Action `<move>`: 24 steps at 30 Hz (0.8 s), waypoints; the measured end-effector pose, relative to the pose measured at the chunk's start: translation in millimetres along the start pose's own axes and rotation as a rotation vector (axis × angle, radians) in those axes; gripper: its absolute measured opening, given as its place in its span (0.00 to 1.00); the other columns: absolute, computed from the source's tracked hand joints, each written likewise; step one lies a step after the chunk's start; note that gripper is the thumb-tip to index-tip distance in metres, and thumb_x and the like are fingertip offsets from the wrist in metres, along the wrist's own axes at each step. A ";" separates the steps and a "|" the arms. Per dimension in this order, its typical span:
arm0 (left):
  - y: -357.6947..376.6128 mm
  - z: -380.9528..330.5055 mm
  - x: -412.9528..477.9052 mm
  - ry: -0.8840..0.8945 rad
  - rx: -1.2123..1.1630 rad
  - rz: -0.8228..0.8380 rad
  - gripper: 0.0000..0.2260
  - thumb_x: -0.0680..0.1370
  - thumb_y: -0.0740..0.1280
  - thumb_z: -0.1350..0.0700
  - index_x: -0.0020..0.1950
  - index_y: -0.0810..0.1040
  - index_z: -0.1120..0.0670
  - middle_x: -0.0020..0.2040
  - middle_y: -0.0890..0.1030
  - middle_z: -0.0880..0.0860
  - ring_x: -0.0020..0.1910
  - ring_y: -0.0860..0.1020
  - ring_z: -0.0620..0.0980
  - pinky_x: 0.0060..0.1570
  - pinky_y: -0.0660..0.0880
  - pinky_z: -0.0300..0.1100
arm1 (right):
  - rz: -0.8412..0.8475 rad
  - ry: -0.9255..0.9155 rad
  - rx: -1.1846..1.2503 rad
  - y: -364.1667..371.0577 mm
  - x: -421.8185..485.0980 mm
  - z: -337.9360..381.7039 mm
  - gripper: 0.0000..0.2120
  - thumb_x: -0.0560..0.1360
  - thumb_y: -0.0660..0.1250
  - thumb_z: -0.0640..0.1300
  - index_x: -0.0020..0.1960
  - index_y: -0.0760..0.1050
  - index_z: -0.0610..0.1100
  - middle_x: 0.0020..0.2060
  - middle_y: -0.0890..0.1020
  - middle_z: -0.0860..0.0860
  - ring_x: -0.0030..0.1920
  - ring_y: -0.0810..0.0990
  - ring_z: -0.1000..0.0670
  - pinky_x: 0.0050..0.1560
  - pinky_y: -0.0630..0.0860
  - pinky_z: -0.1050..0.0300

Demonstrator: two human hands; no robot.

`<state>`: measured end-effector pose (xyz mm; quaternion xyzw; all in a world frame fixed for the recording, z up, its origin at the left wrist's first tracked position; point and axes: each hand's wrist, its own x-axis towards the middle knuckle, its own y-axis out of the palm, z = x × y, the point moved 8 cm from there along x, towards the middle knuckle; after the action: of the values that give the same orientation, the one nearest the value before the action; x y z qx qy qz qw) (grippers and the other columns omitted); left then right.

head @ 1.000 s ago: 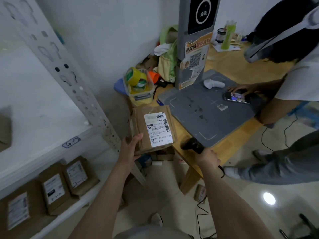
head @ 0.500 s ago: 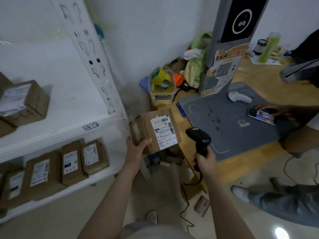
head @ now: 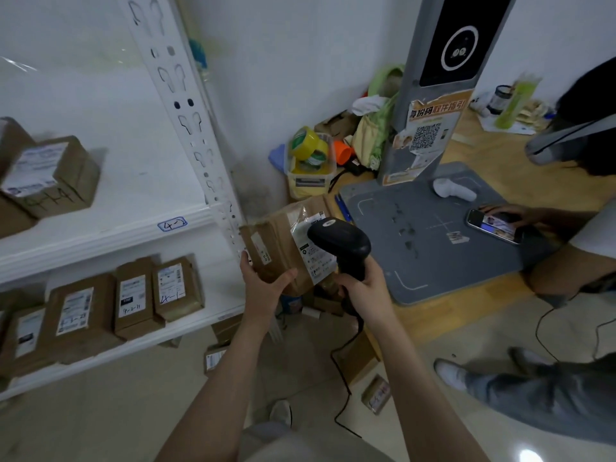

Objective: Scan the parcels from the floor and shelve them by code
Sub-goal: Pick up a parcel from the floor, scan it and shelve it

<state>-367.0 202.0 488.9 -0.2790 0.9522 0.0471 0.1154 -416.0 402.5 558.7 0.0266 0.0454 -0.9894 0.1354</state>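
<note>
Cupping a brown cardboard parcel (head: 280, 248) from underneath with the left hand (head: 263, 288), fingers curled round the lower corner, thumb up the front. Clutching a black handheld barcode scanner (head: 340, 241) by the handle in the right hand (head: 363, 291), fist fully closed, nose aimed at the white shipping label (head: 320, 261) just above the left thumb. Looks like mid-scan, nothing shelved for this one yet.

Stuff to watch:
- Parked so close over the label as to hide part of it, so could easily misread or miss the barcode.
- Only a one-handed hold on the box, so might tip out with a nudge from the scanner.
- Black cable (head: 340, 361) dangling below the right hand to the floor, close to the feet. Easy to snag.

Left of the hands, a white metal shelf (head: 100, 235) with a handwritten 4-2 tag (head: 172, 224). Below the hands, more small brown parcels on the floor (head: 376, 393).
</note>
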 end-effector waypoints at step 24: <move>12.2 5.9 0.4 -0.057 0.028 -0.098 0.70 0.44 0.80 0.29 0.80 0.48 0.40 0.78 0.61 0.54 0.74 0.66 0.57 0.69 0.70 0.62 | -0.089 0.063 -0.070 -41.8 1.6 -31.2 0.11 0.73 0.65 0.31 0.53 0.75 0.43 0.38 0.76 0.49 0.39 0.76 0.47 0.40 0.72 0.52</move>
<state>-372.8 212.9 483.4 -0.3221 0.9343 0.0363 0.1486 -427.5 445.2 531.0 0.0510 0.0853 -0.9909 0.0906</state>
